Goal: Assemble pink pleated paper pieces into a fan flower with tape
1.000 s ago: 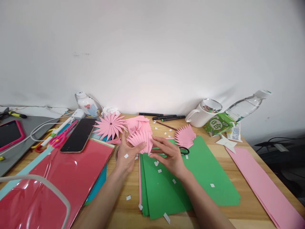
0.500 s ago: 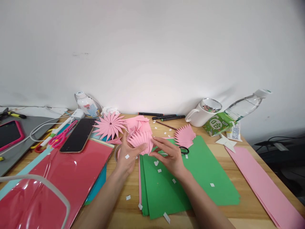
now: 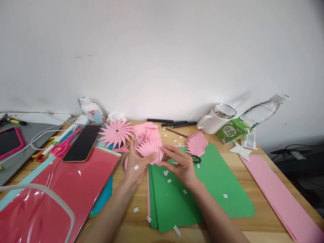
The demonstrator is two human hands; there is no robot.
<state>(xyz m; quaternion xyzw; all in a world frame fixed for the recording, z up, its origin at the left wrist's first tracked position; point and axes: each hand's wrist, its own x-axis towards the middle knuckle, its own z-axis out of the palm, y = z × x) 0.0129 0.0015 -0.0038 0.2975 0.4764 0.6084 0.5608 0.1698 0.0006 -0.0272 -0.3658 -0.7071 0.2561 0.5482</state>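
Between my two hands is a pink pleated paper fan (image 3: 151, 148), its pointed tips facing up and left. My left hand (image 3: 136, 163) grips its left and lower edge, thumb across the folds; a small white paper scrap sticks to the back of that hand. With fingers and thumb, my right hand (image 3: 181, 165) pinches the fan's right edge. A finished-looking pink paper star rosette (image 3: 117, 131) lies behind on the left. Another pink pleated fan (image 3: 196, 144) rests beyond my right hand, close to scissors (image 3: 195, 159) with a black handle, partly hidden.
Green paper sheets (image 3: 215, 189) with white scraps lie under my hands. To the left are a red plastic-covered pack (image 3: 63, 189), a phone (image 3: 82, 143) and pink scissors (image 3: 64, 145). Markers (image 3: 183, 124), a white mug (image 3: 215, 119), a bottle (image 3: 263, 109) and pink strips (image 3: 280, 192) stand or lie around.
Almost nothing differs. Both hands keep their hold on the pink paper fan, and the view has shifted very slightly.
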